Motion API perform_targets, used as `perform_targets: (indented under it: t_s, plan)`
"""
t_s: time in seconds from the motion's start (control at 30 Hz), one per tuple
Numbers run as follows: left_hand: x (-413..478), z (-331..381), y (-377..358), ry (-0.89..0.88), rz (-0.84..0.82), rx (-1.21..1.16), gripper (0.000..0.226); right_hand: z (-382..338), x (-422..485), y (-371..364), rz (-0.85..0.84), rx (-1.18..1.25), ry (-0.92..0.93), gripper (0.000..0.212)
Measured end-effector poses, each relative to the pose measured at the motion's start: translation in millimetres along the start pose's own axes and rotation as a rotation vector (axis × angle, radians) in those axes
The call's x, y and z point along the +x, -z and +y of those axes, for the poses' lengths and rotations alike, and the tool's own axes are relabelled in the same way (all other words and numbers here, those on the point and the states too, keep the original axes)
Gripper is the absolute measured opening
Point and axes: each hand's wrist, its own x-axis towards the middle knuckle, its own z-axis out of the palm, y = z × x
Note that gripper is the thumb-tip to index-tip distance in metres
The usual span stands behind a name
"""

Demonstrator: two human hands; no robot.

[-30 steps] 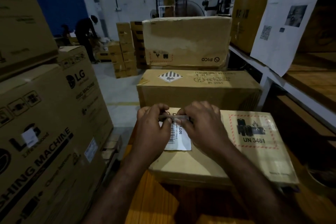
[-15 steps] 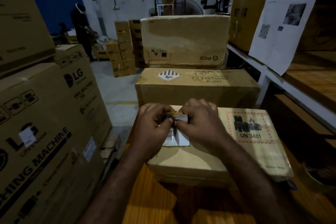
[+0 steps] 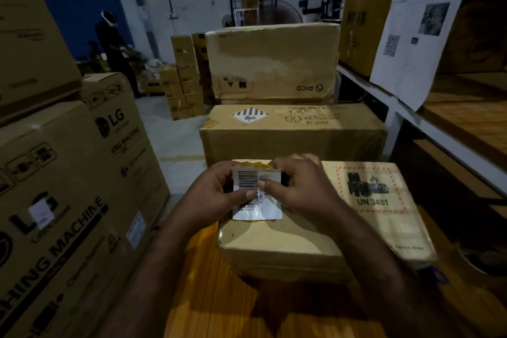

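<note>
A flat cardboard box (image 3: 315, 239) with a red-bordered UN 3481 battery mark lies on a wooden surface (image 3: 219, 296) in front of me. A white barcode label (image 3: 256, 195) is lifted off the box's far left part, its top edge raised toward me. My left hand (image 3: 216, 192) pinches the label's left side, thumb on the barcode. My right hand (image 3: 299, 186) pinches its right side, thumb on the label's face. The label's lower edge sits at the box top; whether it still sticks there I cannot tell.
Large LG washing machine cartons (image 3: 63, 186) stand stacked on my left. Two more brown cartons (image 3: 290, 132) are stacked just behind the flat box. A white shelving rack (image 3: 411, 115) with hanging printed sheets runs along the right. A person (image 3: 115, 46) stands far back left.
Both hands have peeled the label's top edge up off the box and pulled it toward me, so the barcode now faces up between my thumbs.
</note>
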Motion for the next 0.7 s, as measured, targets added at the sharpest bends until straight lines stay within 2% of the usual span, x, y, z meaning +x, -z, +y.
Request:
perform_targets:
  t_s: [0.1, 0.33, 0.43, 0.7]
  plan:
    - [-0.9, -2.4, -0.6, 0.021, -0.004, -0.078, 0.027, -1.7, 0.3, 3.3, -0.018, 0.019, -0.004, 0.014]
    - [-3.4, -9.6, -5.5, 0.037, 0.075, -0.091, 0.027, -3.4, 8.1, 8.5, -0.122, -0.079, 0.086, 0.011]
    - [-6.5, -10.1, -6.9, 0.037, 0.103, -0.070, 0.030, 1.1, 10.2, 9.4, -0.171, -0.153, 0.104, 0.025]
    - [-14.0, -8.8, 4.8, 0.065, -0.010, 0.109, 0.053, 3.4, 14.2, 13.0, -0.209, -0.068, 0.074, 0.016]
